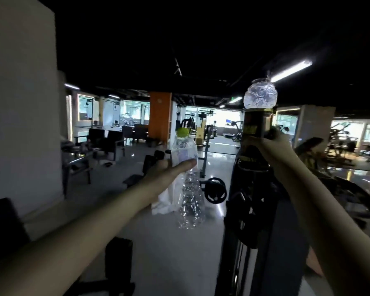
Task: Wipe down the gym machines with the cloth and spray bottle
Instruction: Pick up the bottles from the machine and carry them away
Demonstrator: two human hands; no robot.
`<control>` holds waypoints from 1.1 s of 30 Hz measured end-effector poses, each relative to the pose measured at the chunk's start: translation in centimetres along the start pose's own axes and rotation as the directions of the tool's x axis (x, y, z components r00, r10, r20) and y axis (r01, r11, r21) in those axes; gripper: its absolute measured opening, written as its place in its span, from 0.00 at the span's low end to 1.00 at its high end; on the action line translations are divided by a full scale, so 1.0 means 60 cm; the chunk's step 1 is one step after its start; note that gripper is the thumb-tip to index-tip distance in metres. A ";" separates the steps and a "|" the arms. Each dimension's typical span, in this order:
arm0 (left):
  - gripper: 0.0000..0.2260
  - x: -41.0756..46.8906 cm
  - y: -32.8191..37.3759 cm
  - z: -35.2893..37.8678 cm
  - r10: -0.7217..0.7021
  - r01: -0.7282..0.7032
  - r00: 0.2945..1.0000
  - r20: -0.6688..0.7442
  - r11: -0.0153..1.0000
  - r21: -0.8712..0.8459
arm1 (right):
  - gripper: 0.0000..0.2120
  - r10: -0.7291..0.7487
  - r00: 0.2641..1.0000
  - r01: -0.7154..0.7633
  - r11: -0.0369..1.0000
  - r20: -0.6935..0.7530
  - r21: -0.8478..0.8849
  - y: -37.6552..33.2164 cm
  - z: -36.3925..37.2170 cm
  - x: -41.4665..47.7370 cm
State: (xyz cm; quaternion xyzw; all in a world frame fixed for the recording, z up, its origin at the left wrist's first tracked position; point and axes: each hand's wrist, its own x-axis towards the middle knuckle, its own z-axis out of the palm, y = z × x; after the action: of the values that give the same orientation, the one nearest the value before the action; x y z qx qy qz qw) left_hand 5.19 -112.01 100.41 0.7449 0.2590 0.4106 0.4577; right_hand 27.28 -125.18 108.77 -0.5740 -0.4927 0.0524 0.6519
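Observation:
My left hand [165, 171] grips a clear plastic bottle [184, 150] with a green cap, held upright, thumb lying across its label. A white cloth [165, 201] hangs from the same hand behind the bottle. My right hand [273, 146] is raised and curled round the upper part of a black machine post [250, 189] with a yellow label. A clear crinkled plastic object [260, 94] sits at the top of that post; I cannot tell what it is. Something dark shows between my right fingers, too blurred to identify.
A white wall [19, 103] rises close on the left, with a black pad [2, 227] below it. A black round wheel [215, 190] on a bench frame stands beyond the bottle. Chairs [107, 139], an orange pillar [160, 116] and more machines [340, 189] lie farther off.

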 end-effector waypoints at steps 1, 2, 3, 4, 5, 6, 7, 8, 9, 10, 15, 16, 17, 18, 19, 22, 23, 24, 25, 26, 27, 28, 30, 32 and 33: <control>0.21 -0.009 0.005 -0.016 -0.027 0.027 0.999 -0.043 1.000 -0.004 | 0.10 0.039 0.996 -0.044 0.997 0.082 0.061 -0.005 0.024 -0.012; 0.20 -0.016 -0.002 -0.035 -0.030 0.030 0.997 -0.068 1.000 0.005 | 0.09 0.071 0.981 -0.095 0.987 0.179 0.131 -0.005 0.052 -0.023; 0.17 -0.032 0.005 -0.060 -0.043 0.045 0.993 -0.111 0.999 0.020 | 0.10 0.120 0.949 -0.181 0.964 0.290 0.193 -0.007 0.084 -0.035; 0.14 -0.035 -0.005 -0.080 -0.044 0.047 0.993 -0.111 0.999 0.020 | 0.14 0.152 0.910 -0.253 0.940 0.387 0.227 -0.001 0.109 -0.043; 0.12 -0.049 -0.005 -0.102 -0.056 0.060 0.991 -0.120 0.998 0.034 | 0.19 0.181 0.857 -0.330 0.911 0.482 0.246 -0.001 0.140 -0.056; 0.12 -0.059 -0.012 -0.131 -0.054 0.061 0.990 -0.132 0.997 0.054 | 0.22 0.200 0.806 -0.399 0.878 0.557 0.263 0.002 0.176 -0.070; 0.12 -0.079 -0.009 -0.159 -0.065 0.077 0.986 -0.152 0.994 0.071 | 0.22 0.220 0.756 -0.466 0.843 0.617 0.270 -0.003 0.213 -0.088; 0.12 -0.092 -0.019 -0.193 -0.082 0.092 0.986 -0.148 0.994 0.066 | 0.20 0.229 0.714 -0.516 0.811 0.661 0.277 -0.005 0.249 -0.103; 0.14 -0.111 -0.023 -0.222 -0.100 0.111 0.982 -0.158 0.992 0.065 | 0.19 0.227 0.666 -0.568 0.772 0.710 0.286 -0.011 0.286 -0.123; 0.16 -0.130 -0.032 -0.257 -0.107 0.120 0.977 -0.184 0.991 0.061 | 0.20 0.210 0.623 -0.605 0.740 0.753 0.295 -0.014 0.327 -0.145; 0.35 -0.256 -0.088 -0.445 -0.213 0.251 0.882 -0.420 0.967 0.038 | 0.47 0.070 0.424 -0.743 0.596 0.903 0.303 -0.031 0.545 -0.266; 0.39 -0.283 -0.109 -0.492 -0.237 0.286 0.852 -0.467 0.957 0.035 | 0.44 0.026 0.383 -0.761 0.575 0.923 0.300 -0.041 0.595 -0.292; 0.41 -0.319 -0.123 -0.534 -0.259 0.324 0.820 -0.511 0.945 0.042 | 0.38 -0.021 0.344 -0.780 0.550 0.939 0.298 -0.052 0.646 -0.321; 0.41 -0.350 -0.137 -0.573 -0.258 0.345 0.791 -0.555 0.937 0.057 | 0.34 -0.070 0.313 -0.799 0.519 0.947 0.303 -0.065 0.690 -0.351; 0.40 -0.383 -0.148 -0.608 -0.251 0.356 0.767 -0.591 0.932 0.066 | 0.32 -0.100 0.285 -0.822 0.485 0.953 0.297 -0.077 0.736 -0.379; 0.31 -0.488 -0.187 -0.717 -0.189 0.384 0.668 -0.720 0.916 0.116 | 0.31 -0.155 0.183 -0.886 0.402 0.971 0.231 -0.114 0.894 -0.476; 0.30 -0.528 -0.206 -0.759 -0.172 0.421 0.608 -0.775 0.898 0.131 | 0.31 -0.167 0.129 -0.905 0.383 0.977 0.185 -0.131 0.948 -0.513; 0.31 -0.560 -0.225 -0.792 -0.156 0.454 0.558 -0.815 0.880 0.143 | 0.32 -0.163 0.086 -0.913 0.381 0.983 0.143 -0.142 0.993 -0.543; 0.31 -0.603 -0.243 -0.833 -0.144 0.497 0.497 -0.856 0.855 0.145 | 0.32 -0.169 0.044 -0.915 0.388 0.985 0.107 -0.155 1.046 -0.578; 0.32 -0.635 -0.258 -0.862 -0.131 0.530 0.461 -0.878 0.834 0.154 | 0.32 -0.174 0.029 -0.913 0.397 0.984 0.097 -0.163 1.086 -0.603; 0.32 -0.670 -0.269 -0.896 -0.124 0.567 0.397 -0.909 0.812 0.137 | 0.34 -0.183 0.006 -0.904 0.419 0.983 0.084 -0.174 1.129 -0.631; 0.32 -0.705 -0.280 -0.931 -0.120 0.613 0.316 -0.941 0.783 0.106 | 0.36 -0.199 -0.037 -0.897 0.440 0.979 0.055 -0.187 1.173 -0.662; 0.31 -0.751 -0.295 -0.982 -0.125 0.716 0.254 -0.959 0.691 0.100 | 0.38 -0.238 -0.104 -0.903 0.429 0.966 0.009 -0.207 1.239 -0.706; 0.29 -0.804 -0.310 -1.035 -0.114 0.813 0.194 -0.974 0.575 0.095 | 0.37 -0.288 -0.174 -0.889 0.457 0.942 -0.025 -0.224 1.316 -0.759; 0.27 -0.829 -0.321 -1.063 -0.128 0.831 0.151 -0.980 0.554 0.056 | 0.36 -0.312 -0.187 -0.878 0.478 0.932 -0.016 -0.230 1.354 -0.783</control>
State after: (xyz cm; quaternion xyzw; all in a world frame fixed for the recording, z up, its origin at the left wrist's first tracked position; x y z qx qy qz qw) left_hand -75.45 -111.39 80.10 0.3426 0.8206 0.4509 0.0779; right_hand -60.59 -102.98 80.69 -0.1115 -0.5112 0.8313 0.1876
